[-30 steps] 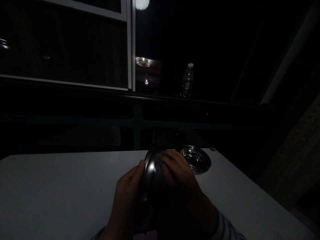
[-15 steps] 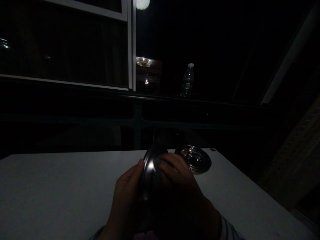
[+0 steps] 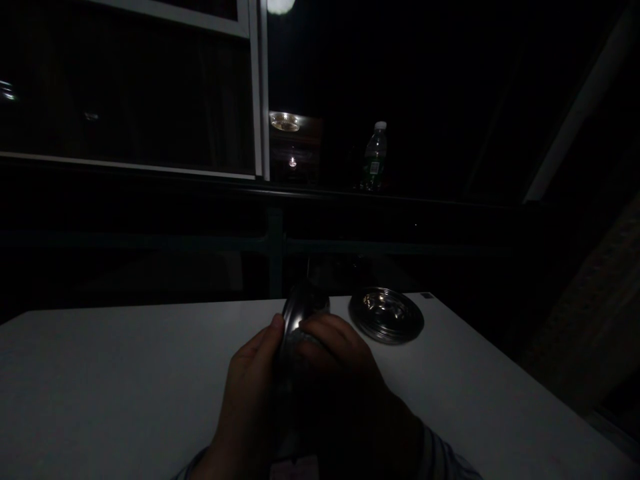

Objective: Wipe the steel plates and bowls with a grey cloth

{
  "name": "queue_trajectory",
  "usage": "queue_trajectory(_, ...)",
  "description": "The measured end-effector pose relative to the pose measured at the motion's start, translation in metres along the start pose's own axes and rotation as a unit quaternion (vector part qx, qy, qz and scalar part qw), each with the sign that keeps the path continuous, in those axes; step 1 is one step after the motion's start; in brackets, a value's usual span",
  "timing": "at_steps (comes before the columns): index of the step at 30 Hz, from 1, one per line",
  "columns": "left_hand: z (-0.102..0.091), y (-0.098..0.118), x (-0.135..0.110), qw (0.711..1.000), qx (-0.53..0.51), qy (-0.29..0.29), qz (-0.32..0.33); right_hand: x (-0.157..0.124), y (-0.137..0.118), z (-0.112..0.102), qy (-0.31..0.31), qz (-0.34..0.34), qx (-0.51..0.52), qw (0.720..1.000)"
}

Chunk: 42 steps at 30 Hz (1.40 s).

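Note:
In the dim head view, a shiny metal dish (image 3: 296, 313) stands tilted on edge above the table. My left hand (image 3: 253, 373) is closed round its left side, the thumb lying on the rim. My right hand (image 3: 340, 353) presses against the dish's face with bent fingers. Something small and greyish shows under those fingertips, too dark to name. The lower part of the dish is lost in shadow and behind my right hand. To the right of my hands, apart from them, several round metal dishes (image 3: 386, 317) seem to lie stacked on the table.
A white table (image 3: 125, 373) stretches beneath my hands, with a small dark mark near its far right corner. Beyond it, a plastic bottle (image 3: 375, 157) with a white cap stands on a ledge by the dark window. A pale window frame (image 3: 260, 93) rises at the left.
My right hand has slid left and slightly down across the dish, uncovering more of the stacked dishes. My left hand keeps its hold, with the dish shifted a little left.

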<state>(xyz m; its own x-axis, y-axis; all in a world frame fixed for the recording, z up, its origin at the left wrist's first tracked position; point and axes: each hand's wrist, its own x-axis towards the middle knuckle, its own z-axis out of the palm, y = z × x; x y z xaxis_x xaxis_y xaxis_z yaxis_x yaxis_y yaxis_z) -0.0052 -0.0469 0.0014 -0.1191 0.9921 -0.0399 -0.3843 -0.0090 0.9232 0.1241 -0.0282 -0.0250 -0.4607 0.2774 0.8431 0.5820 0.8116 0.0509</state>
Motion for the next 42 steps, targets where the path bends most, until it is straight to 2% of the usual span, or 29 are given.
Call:
queue_trajectory(2,0.0,-0.001,-0.001,1.0,0.004,-0.013,0.003,0.0,0.009,0.0,0.043,0.019,-0.033,0.998)
queue_trajectory(5,0.0,-0.004,-0.001,0.999,0.001,-0.033,0.007,-0.002,0.019,-0.002,0.046,0.074,-0.056,0.995)
queue_trajectory(6,0.0,-0.004,-0.001,1.0,-0.004,-0.028,0.007,-0.003,0.018,-0.001,0.044,0.069,-0.061,0.995)
queue_trajectory(10,-0.001,-0.003,0.003,0.999,-0.043,-0.002,-0.012,-0.01,-0.003,0.015,0.039,-0.022,-0.08,0.996)
queue_trajectory(12,-0.002,-0.004,0.006,0.997,-0.072,0.008,-0.025,-0.013,-0.013,0.024,0.023,-0.014,-0.089,0.996)
queue_trajectory(14,-0.003,-0.008,0.006,0.996,-0.081,0.003,-0.028,-0.013,-0.013,0.026,0.033,-0.007,-0.097,0.995)
queue_trajectory(17,-0.002,-0.013,0.003,0.998,-0.046,-0.038,-0.016,-0.007,0.0,0.017,0.076,0.01,-0.108,0.991)
queue_trajectory(21,-0.001,-0.015,-0.001,0.998,0.007,-0.063,0.01,-0.002,0.01,0.007,0.064,0.042,-0.112,0.991)
queue_trajectory(24,-0.003,-0.012,0.0,0.999,0.012,-0.037,0.018,-0.007,0.0,0.015,0.072,0.013,-0.107,0.991)
queue_trajectory(27,-0.003,-0.013,0.001,0.999,0.026,-0.013,0.022,-0.01,-0.006,0.02,0.066,0.014,-0.09,0.994)
queue_trajectory(30,-0.002,-0.017,0.0,0.998,0.057,-0.026,0.023,-0.006,0.005,0.011,0.077,0.05,-0.086,0.992)
queue_trajectory(33,-0.002,-0.022,-0.002,0.996,0.086,-0.034,0.02,-0.003,0.018,-0.002,0.053,0.134,-0.075,0.987)
queue_trajectory(34,-0.002,-0.022,-0.003,0.995,0.096,-0.033,0.023,-0.003,0.019,-0.004,0.046,0.142,-0.073,0.986)
queue_trajectory(36,-0.004,-0.02,-0.003,0.992,0.119,-0.034,0.038,-0.004,0.014,-0.003,0.048,0.109,-0.079,0.99)
queue_trajectory(39,-0.005,-0.014,-0.002,0.986,0.145,0.003,0.08,-0.006,-0.001,0.007,0.058,0.043,-0.078,0.994)
queue_trajectory(42,-0.003,-0.007,-0.003,0.989,0.133,0.019,0.061,-0.004,-0.007,0.01,0.075,0.047,-0.065,0.994)
